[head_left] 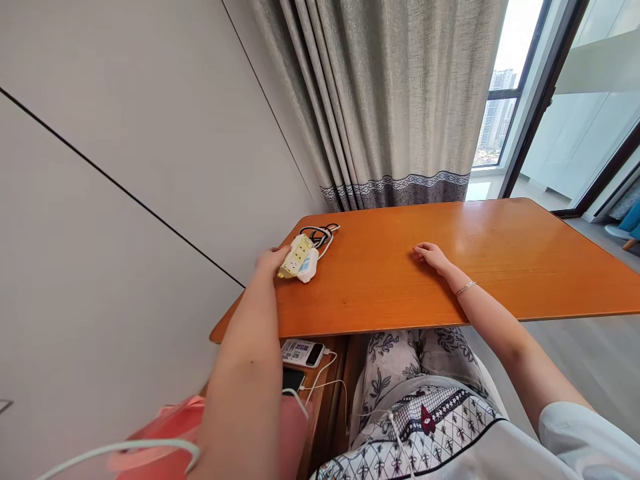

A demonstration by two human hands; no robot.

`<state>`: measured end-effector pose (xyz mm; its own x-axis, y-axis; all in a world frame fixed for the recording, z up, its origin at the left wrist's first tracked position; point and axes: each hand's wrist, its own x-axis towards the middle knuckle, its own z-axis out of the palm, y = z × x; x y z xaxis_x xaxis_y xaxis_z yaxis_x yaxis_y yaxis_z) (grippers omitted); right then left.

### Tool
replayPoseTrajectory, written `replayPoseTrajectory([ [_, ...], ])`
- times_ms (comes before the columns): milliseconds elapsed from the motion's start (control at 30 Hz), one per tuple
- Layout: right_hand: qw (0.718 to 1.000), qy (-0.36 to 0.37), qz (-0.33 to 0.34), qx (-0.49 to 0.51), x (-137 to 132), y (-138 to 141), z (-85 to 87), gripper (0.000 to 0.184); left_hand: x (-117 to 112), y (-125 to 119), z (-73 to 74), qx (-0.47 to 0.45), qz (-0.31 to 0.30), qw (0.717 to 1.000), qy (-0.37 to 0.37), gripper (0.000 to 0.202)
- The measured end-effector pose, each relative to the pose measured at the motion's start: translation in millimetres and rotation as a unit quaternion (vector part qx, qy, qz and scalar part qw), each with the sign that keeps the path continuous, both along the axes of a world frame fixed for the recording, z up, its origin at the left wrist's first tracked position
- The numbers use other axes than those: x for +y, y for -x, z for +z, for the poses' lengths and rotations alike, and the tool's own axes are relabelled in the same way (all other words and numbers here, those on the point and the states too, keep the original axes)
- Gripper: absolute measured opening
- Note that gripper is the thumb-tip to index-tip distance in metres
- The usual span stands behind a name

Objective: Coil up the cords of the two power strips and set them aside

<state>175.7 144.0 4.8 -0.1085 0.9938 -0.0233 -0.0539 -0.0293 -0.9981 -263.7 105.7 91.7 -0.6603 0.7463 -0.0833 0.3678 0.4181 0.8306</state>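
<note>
My left hand [273,259] reaches to the far left of the orange wooden table [450,267] and grips the near end of a yellowish-white power strip [299,259]. The strip lies on the tabletop by the wall, with its coiled black and white cable [320,235] just behind it. My right hand [431,255] rests on the middle of the tabletop with the fingers loosely curled and nothing in them. A thin bracelet [465,288] sits on that wrist.
A grey wall runs along the left. A grey curtain [390,100] hangs behind the table, with a window to the right. Under the table edge, two phones [303,353] with white cables lie on a low shelf. A pink bag [170,433] sits at lower left.
</note>
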Motion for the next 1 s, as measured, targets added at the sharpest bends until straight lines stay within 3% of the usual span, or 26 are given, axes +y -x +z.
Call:
replayPoseTrajectory([
  [133, 1.000, -0.008, 0.003, -0.005, 0, 1, -1.0, 0.019, -2, -6, 6.8, 0.094, 0.000, 0.994, 0.056, 0.035],
  [333, 1.000, -0.018, 0.009, -0.015, -2, 0, -0.3, 0.020, 8, -31, 11.0, 0.212, -0.052, 0.970, 0.104, 0.042],
  [467, 0.999, -0.021, 0.014, -0.026, -2, 1, -1.7, 0.019, 13, -44, 4.9, 0.318, -0.098, 0.927, 0.174, 0.087],
  [533, 0.999, -0.023, 0.018, -0.034, -1, 1, -3.2, 0.017, 14, -45, 1.2, 0.359, -0.115, 0.905, 0.200, 0.100],
  [767, 0.997, -0.034, 0.024, -0.069, 4, 0, -10.0, 0.016, 16, -49, -8.9, 0.406, -0.101, 0.892, 0.173, 0.089],
  [900, 0.994, -0.038, 0.032, -0.095, 5, -1, -12.0, 0.016, 14, -66, -7.5, 0.450, -0.070, 0.866, 0.207, 0.079],
  [1000, 0.992, -0.042, 0.039, -0.112, 6, -1, -12.4, 0.014, 12, -86, -5.9, 0.482, -0.085, 0.855, 0.171, 0.082],
])
